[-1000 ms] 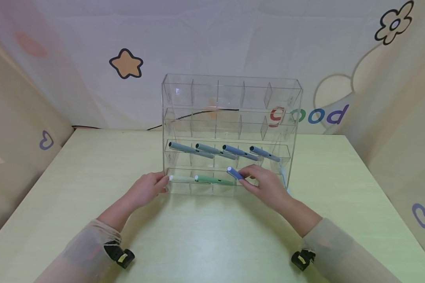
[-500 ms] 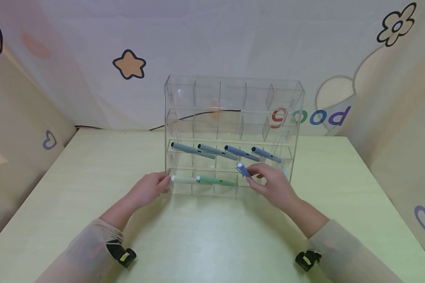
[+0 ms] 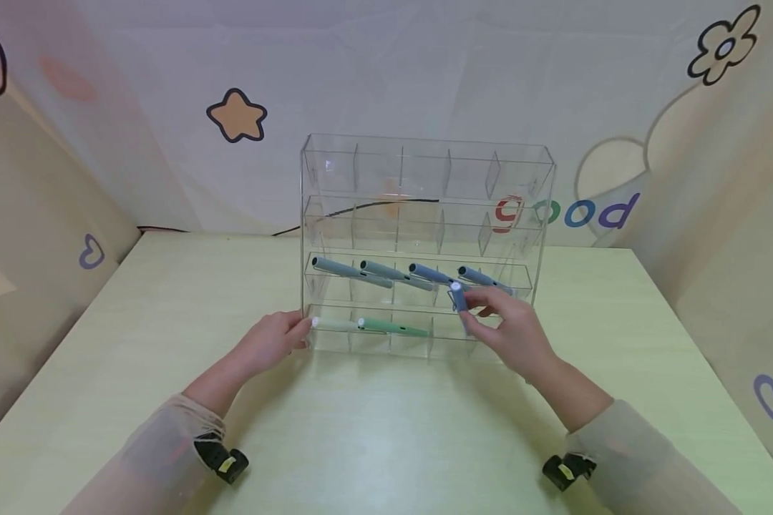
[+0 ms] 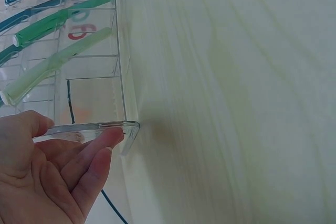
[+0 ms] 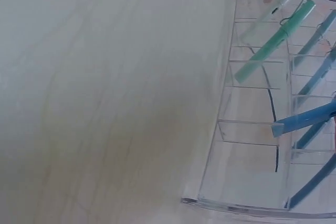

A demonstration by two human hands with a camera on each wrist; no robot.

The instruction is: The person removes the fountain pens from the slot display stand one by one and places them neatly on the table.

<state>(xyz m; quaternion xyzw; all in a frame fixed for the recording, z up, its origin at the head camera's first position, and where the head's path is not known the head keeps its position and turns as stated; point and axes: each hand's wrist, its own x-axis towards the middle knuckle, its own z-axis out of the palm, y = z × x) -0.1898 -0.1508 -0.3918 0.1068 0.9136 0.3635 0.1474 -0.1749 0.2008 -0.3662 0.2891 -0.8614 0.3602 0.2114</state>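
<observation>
A clear acrylic pen rack [image 3: 428, 193] stands on the table, its tiers split into compartments. My left hand [image 3: 267, 342] grips the rack's left side panel near the bottom; the left wrist view shows thumb and fingers on either side of it. In my right hand [image 3: 512, 325], thumb and fingers pinch a blue pen [image 3: 459, 297], white-ended cap up, in front of the lower tiers. Its lower end [image 5: 294, 124] shows by the bottom tier in the right wrist view. A pale green pen [image 3: 335, 325] and a green pen [image 3: 393, 327] lie slanted in that tier.
Several blue and teal pens [image 3: 433, 275] lean in the tier above. No pens show in the two top tiers. A printed cloth [image 3: 386, 64] hangs behind the rack. Light wood tabletop [image 3: 373, 443] extends in front and to both sides.
My right hand has moved right and slightly up with the blue pen, which has tipped from slanted to nearly upright. The left hand has stayed on the rack's side.
</observation>
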